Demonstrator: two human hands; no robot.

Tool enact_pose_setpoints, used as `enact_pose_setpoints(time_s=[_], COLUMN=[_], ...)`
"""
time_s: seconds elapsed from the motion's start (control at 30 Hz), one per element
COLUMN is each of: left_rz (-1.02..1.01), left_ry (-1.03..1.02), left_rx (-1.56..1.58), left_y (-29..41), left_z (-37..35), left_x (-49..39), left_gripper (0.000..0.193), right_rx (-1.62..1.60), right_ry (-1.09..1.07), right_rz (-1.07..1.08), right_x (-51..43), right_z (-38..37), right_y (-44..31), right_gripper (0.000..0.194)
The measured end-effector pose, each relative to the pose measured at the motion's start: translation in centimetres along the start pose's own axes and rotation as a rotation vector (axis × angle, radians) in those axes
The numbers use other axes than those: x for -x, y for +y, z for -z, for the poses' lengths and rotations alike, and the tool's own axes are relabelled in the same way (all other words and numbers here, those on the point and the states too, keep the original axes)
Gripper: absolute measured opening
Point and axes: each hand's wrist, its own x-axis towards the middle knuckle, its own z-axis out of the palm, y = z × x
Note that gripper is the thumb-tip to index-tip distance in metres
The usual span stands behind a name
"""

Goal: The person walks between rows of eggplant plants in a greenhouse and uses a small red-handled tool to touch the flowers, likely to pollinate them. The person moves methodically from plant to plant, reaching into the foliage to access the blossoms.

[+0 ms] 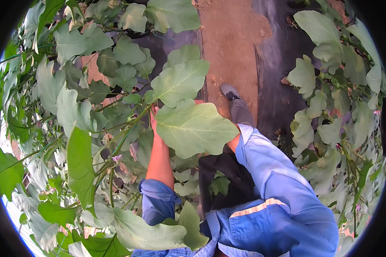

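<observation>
My left hand [154,116] is raised among the eggplant foliage, its fingers against a green stem [141,116] on the left row. Leaves hide part of it, so I cannot tell if it grips the stem. A broad eggplant leaf [193,128] spreads over the space between my arms. Behind that leaf, only a sliver of my right hand [199,101] shows, and what it touches is hidden. Another large leaf [181,82] hangs just beyond. A pale purple flower [116,158] sits on a branch left of my left forearm.
Green twine [124,138] runs along the branches on the left. A bare soil path [231,48] lies between strips of black plastic mulch [276,61]. My shoe [229,91] is on the path. Another eggplant row [329,131] stands at the right.
</observation>
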Motion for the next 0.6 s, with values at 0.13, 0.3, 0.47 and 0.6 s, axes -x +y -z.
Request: enact_pose_setpoints(time_s=[0.13,0.3,0.47,0.6], left_rz=[-0.284,-0.552,-0.466,-0.403], left_ry=[0.102,0.257,0.301,0.385], left_rx=[-0.116,-0.550,-0.573,-0.567], left_y=[-2.2,-3.6,-2.7,-2.1], left_z=[-1.5,0.2,1.1,-0.3], left_x=[-0.8,-1.9,-1.6,-1.3], left_gripper=[0.037,0.028,0.022,0.020], right_rx=[-0.050,-0.116,-0.171,-0.214], right_ry=[0.069,0.112,0.128,0.147], right_rz=[-0.015,-0.016,-0.027,0.002], right_x=[-2.6,-0.2,4.3,1.4], right_z=[-2.1,-2.9,-2.6,-2.6], right_y=[-2.6,-2.6,-2.6,-5.2], right_gripper=[0.030,0.030,0.029,0.029])
